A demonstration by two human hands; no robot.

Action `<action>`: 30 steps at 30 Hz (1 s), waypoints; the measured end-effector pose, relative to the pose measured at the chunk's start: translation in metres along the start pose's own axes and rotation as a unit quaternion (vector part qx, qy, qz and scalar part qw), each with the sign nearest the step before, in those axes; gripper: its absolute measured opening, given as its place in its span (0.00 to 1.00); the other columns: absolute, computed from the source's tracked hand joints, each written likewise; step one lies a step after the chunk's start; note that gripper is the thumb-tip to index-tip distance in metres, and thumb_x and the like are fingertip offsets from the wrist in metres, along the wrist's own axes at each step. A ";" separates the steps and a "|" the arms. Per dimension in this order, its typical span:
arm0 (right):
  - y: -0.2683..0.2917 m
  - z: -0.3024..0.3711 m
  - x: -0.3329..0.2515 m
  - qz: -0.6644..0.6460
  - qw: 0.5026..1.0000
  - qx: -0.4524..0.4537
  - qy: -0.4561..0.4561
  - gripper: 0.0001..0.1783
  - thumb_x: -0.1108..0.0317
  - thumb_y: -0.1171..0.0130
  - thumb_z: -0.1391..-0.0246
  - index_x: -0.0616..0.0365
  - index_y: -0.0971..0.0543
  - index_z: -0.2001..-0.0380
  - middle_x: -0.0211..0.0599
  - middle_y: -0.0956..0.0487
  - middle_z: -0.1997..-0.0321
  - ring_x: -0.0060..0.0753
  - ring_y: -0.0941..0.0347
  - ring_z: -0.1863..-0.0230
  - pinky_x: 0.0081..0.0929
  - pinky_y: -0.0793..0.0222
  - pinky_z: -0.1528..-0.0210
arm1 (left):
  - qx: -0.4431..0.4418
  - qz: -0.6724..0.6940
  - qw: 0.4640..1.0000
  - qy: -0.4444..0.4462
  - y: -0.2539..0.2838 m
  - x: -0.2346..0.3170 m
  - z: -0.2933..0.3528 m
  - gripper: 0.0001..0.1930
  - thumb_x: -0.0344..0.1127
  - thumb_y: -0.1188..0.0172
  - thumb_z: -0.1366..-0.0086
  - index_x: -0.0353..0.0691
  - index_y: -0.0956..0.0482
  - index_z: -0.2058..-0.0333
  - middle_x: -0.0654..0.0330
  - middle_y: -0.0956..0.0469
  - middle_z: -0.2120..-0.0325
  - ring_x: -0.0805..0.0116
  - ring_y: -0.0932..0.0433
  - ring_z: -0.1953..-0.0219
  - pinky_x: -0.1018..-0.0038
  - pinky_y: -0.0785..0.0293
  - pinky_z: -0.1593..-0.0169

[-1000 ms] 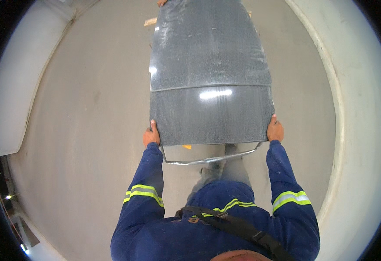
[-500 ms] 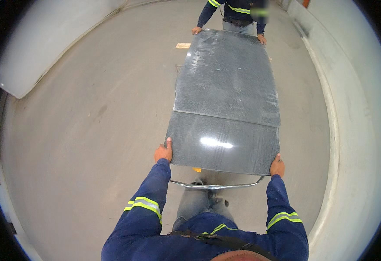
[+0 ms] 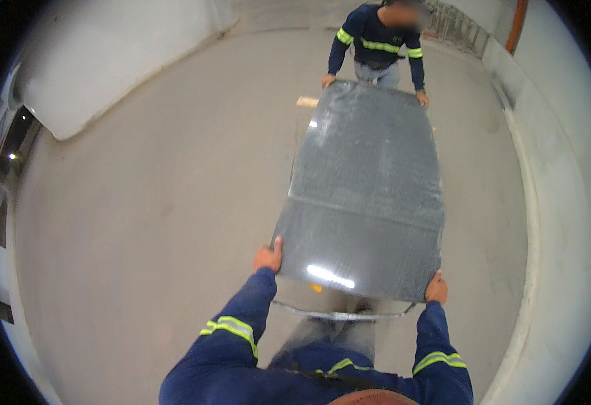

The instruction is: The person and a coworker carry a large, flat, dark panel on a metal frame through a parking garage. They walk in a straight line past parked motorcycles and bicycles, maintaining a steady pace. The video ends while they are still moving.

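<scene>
A dark grey stone slab [image 3: 360, 236] with a glossy, dusty face lies in front of me, overlapping or meeting a longer dark grey slab [image 3: 376, 152] along a crosswise line. My left hand [image 3: 268, 258] grips its near left corner, thumb on top. At the near right corner my right hand [image 3: 437, 287] holds the edge, its fingers partly hidden. Below the near edge runs a bent metal tube handle [image 3: 339, 316], in front of my legs; what it belongs to is mostly hidden under the slabs. A small yellow piece [image 3: 316, 288] shows beneath.
A co-worker [image 3: 380, 44] in a navy top with reflective bands stands at the far end, hands on the slab's far corners. A pale wooden piece [image 3: 307, 102] shows beside the far left edge. White walls [image 3: 555, 162] flank the grey floor [image 3: 153, 223].
My view has tilted up, so the slabs, both my hands and the co-worker sit lower and slightly right in the picture. My grip on both near corners is the same.
</scene>
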State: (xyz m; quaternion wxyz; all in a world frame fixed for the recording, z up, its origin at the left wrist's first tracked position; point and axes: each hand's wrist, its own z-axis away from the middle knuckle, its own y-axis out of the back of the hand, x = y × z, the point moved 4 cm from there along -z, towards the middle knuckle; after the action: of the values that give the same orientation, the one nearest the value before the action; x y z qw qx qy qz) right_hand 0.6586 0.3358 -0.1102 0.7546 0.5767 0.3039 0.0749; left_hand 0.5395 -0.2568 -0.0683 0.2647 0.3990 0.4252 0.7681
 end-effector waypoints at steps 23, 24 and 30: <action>-0.013 0.034 -0.006 -0.010 0.997 -0.049 -0.057 0.41 0.37 0.70 0.37 0.65 0.21 0.58 0.59 0.20 0.58 0.60 0.24 0.54 0.51 0.31 0.52 | 0.083 -0.055 0.995 -0.026 -0.020 -0.014 -0.039 0.47 0.73 0.63 0.38 0.25 0.23 0.56 0.34 0.22 0.60 0.37 0.24 0.53 0.53 0.30 0.49; -0.008 0.030 0.003 -0.003 0.997 -0.048 -0.064 0.40 0.37 0.70 0.37 0.65 0.21 0.58 0.59 0.20 0.58 0.60 0.24 0.54 0.51 0.31 0.52 | 0.007 -0.011 1.000 -0.013 -0.027 0.005 -0.035 0.48 0.73 0.64 0.38 0.24 0.24 0.53 0.33 0.23 0.59 0.38 0.25 0.51 0.54 0.31 0.47; -0.009 0.040 -0.007 0.000 0.996 -0.038 -0.076 0.41 0.37 0.70 0.37 0.64 0.20 0.59 0.59 0.20 0.59 0.60 0.24 0.54 0.51 0.31 0.52 | 0.022 -0.037 0.999 -0.024 -0.018 -0.014 -0.047 0.48 0.74 0.66 0.38 0.26 0.25 0.51 0.33 0.24 0.56 0.38 0.26 0.50 0.54 0.31 0.46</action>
State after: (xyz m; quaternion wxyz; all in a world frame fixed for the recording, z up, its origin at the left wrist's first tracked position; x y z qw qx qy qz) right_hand 0.6726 0.2964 -0.1096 0.7971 0.5513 0.2427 0.0425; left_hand 0.5093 -0.2792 -0.1041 0.2943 0.4071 0.4496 0.7386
